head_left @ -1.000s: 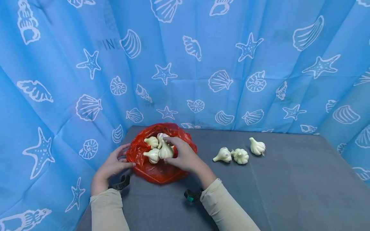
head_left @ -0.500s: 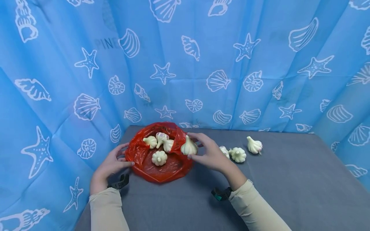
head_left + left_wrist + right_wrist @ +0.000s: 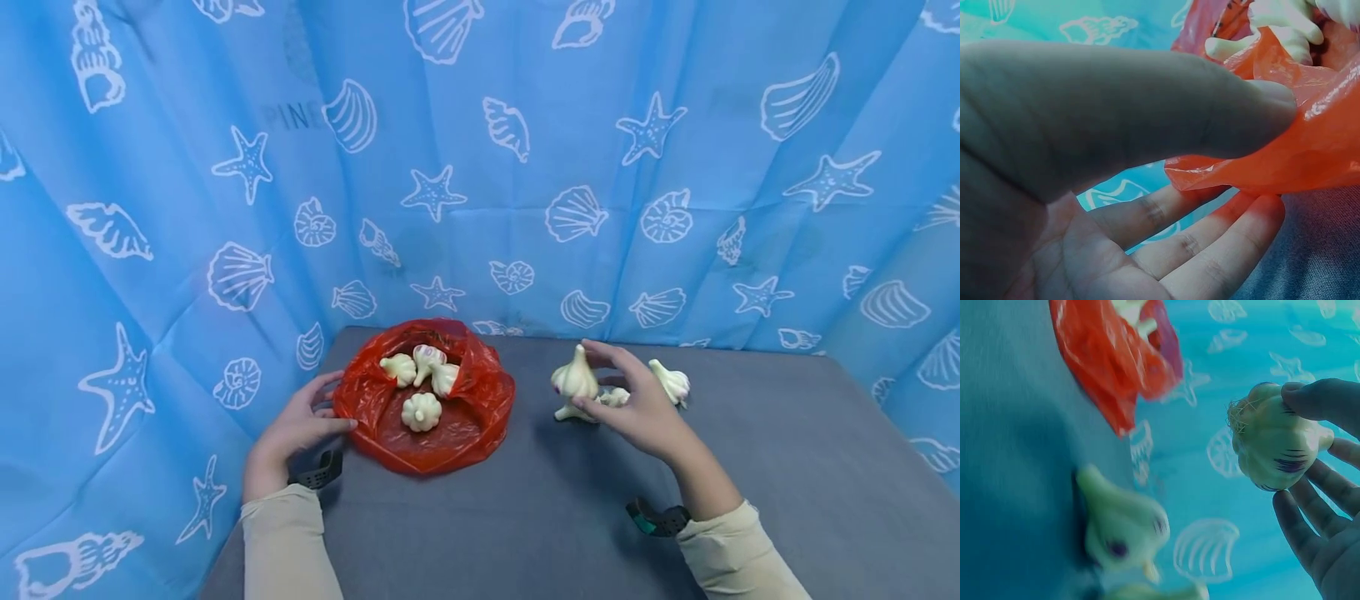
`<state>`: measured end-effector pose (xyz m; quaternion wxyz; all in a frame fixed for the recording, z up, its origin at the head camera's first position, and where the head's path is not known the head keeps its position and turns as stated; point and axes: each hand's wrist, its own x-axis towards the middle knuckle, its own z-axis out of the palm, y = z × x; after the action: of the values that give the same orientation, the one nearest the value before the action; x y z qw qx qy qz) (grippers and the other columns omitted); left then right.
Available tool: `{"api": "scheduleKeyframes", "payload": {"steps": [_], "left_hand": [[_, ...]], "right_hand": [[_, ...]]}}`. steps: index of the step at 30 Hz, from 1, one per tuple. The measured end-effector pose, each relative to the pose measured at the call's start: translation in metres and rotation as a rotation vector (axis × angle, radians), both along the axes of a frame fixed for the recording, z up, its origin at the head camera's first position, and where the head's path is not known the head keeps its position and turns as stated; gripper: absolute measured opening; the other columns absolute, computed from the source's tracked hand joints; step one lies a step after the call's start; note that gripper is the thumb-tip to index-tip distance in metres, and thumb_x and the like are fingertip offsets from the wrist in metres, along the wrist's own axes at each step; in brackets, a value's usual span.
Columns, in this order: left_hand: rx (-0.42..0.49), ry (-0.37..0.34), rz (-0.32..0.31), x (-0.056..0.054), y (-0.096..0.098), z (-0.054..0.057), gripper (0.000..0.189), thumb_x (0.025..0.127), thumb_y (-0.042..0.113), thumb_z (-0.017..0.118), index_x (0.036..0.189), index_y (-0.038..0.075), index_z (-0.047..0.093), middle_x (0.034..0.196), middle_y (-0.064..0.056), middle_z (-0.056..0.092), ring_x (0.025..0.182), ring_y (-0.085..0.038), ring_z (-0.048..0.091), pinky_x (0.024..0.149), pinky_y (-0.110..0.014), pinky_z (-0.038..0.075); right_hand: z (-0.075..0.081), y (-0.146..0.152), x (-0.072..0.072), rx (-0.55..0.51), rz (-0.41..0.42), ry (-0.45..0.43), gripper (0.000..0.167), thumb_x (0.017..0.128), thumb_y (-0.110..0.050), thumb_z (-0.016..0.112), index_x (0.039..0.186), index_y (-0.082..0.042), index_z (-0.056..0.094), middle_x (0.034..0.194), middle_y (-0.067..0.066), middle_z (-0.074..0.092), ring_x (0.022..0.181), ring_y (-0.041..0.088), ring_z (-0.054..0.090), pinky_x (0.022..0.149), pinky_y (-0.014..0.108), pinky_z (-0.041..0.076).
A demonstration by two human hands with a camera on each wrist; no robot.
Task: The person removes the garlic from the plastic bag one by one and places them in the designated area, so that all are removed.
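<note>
My right hand [image 3: 633, 408] pinches a garlic bulb [image 3: 576, 377] between thumb and fingers, above the table. In the right wrist view this garlic bulb [image 3: 1275, 440] shows its roots, purple streaks and stem. Partly hidden behind the hand, other garlic bulbs lie on the table, including one bulb [image 3: 572, 413] below the held one and another bulb [image 3: 672, 383] farther right. My left hand [image 3: 296, 429] rests at the left side of a red plastic bag [image 3: 491, 417], fingers nearly straight. Its thumb [image 3: 1260, 112] touches the plastic, with fingertips under the edge. Several garlic bulbs [image 3: 422, 412] lie inside the bag.
A grey cloth covers the table [image 3: 480, 533]. Blue curtain [image 3: 480, 250] with white shell and starfish prints stands behind the table and along its left side. The bag's mouth gapes upward, its crumpled rim spread around the bulbs.
My right hand lifted a garlic bulb out of the red bag and carried it right, over the bulbs on the table. My left hand stays at the bag's side.
</note>
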<state>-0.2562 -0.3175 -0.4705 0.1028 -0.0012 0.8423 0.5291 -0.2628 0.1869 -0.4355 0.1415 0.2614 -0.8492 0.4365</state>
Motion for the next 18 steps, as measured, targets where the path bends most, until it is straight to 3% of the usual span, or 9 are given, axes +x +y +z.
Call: {"api": "scheduleKeyframes", "payload": {"steps": [3, 5, 14, 18], "left_hand": [[0.0, 0.002, -0.004, -0.001, 0.0, -0.001, 0.097, 0.092, 0.014, 0.081, 0.169, 0.009, 0.022, 0.164, -0.031, 0.037, 0.139, -0.052, 0.053, 0.104, -0.055, 0.059], [0.005, 0.0, -0.007, -0.001, 0.0, -0.001, 0.097, 0.092, 0.014, 0.081, 0.169, 0.008, 0.021, 0.164, -0.031, 0.037, 0.139, -0.052, 0.053, 0.104, -0.055, 0.059], [0.012, -0.006, 0.003, 0.001, 0.001, 0.002, 0.098, 0.092, 0.013, 0.081, 0.169, 0.009, 0.021, 0.165, -0.031, 0.036, 0.138, -0.051, 0.055, 0.104, -0.054, 0.06], [0.001, -0.012, 0.002, 0.0, 0.001, 0.003, 0.098, 0.092, 0.013, 0.081, 0.169, 0.009, 0.021, 0.164, -0.031, 0.036, 0.138, -0.051, 0.054, 0.104, -0.054, 0.06]], "right_hand": [[-0.001, 0.017, 0.003, 0.001, -0.05, 0.025, 0.076, 0.089, -0.005, 0.085, 0.157, -0.014, 0.051, 0.139, 0.013, 0.065, 0.125, 0.007, 0.059, 0.097, 0.013, 0.053], [0.0, 0.028, 0.004, 0.001, -0.077, 0.046, 0.078, 0.088, -0.002, 0.085, 0.157, -0.014, 0.051, 0.137, 0.014, 0.065, 0.123, 0.001, 0.057, 0.095, 0.007, 0.05], [0.003, 0.074, -0.004, 0.012, -0.223, 0.093, 0.083, 0.084, 0.004, 0.086, 0.157, -0.009, 0.05, 0.138, 0.023, 0.062, 0.121, -0.013, 0.048, 0.094, -0.002, 0.041], [0.001, 0.094, -0.006, 0.059, -0.307, 0.063, 0.082, 0.086, 0.0, 0.086, 0.159, -0.008, 0.048, 0.138, 0.026, 0.06, 0.121, -0.01, 0.047, 0.09, -0.004, 0.04]]}}
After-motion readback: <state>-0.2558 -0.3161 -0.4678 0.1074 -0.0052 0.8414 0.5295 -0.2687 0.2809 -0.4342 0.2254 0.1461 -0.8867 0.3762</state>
